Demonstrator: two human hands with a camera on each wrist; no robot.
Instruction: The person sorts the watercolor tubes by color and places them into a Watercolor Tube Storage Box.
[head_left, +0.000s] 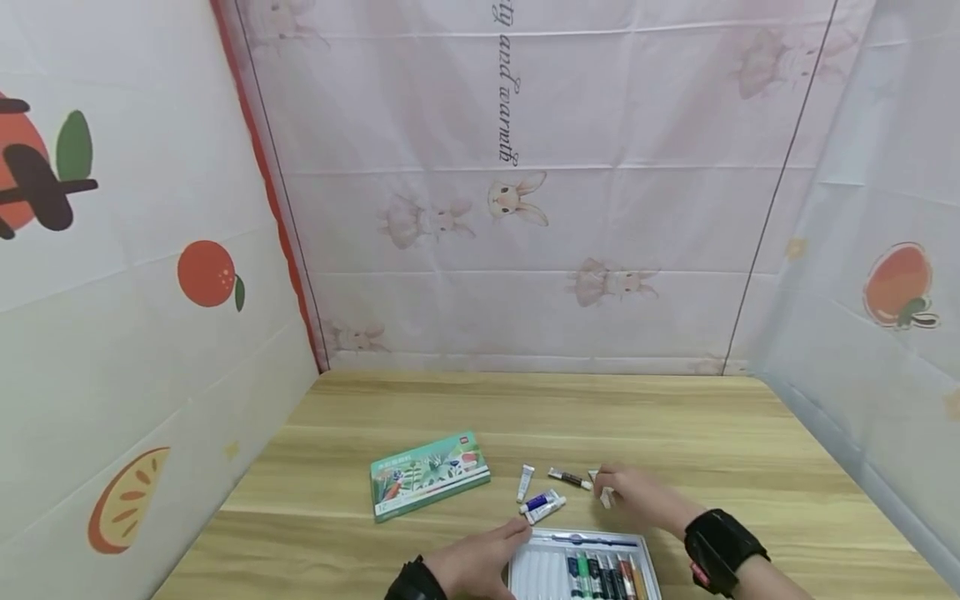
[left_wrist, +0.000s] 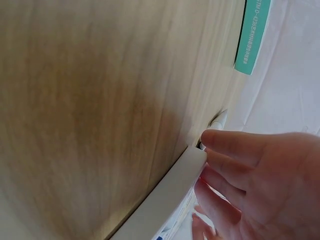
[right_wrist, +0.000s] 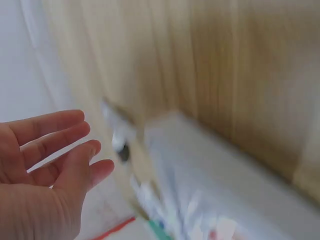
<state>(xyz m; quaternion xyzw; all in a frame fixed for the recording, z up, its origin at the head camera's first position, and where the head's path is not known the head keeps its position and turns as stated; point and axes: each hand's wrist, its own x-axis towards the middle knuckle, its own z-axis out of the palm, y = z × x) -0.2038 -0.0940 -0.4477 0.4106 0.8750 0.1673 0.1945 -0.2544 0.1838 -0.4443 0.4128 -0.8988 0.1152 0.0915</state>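
A white plastic tray (head_left: 543, 575) of paint tubes stands at the table's near edge, its left grooves bare and several coloured tubes (head_left: 603, 577) on its right side. My left hand (head_left: 483, 560) rests at the tray's far left corner with fairly straight fingers, its fingertips right at the rim in the left wrist view. Beyond the tray's far right corner, my right hand (head_left: 637, 493) reaches over a white paint tube (head_left: 606, 498), fingers slightly bent. In the right wrist view, a blurred tube with a dark cap (right_wrist: 121, 145) lies in front of the fingertips, apart from them.
Behind the tray lie a dark-banded tube (head_left: 570, 478), a white tube (head_left: 526, 483), a purple-banded tube (head_left: 538, 502) and another white tube (head_left: 547, 510). A green illustrated box (head_left: 430, 475) lies further left. Printed cloth walls (head_left: 525, 317) enclose the wooden table (head_left: 300, 533).
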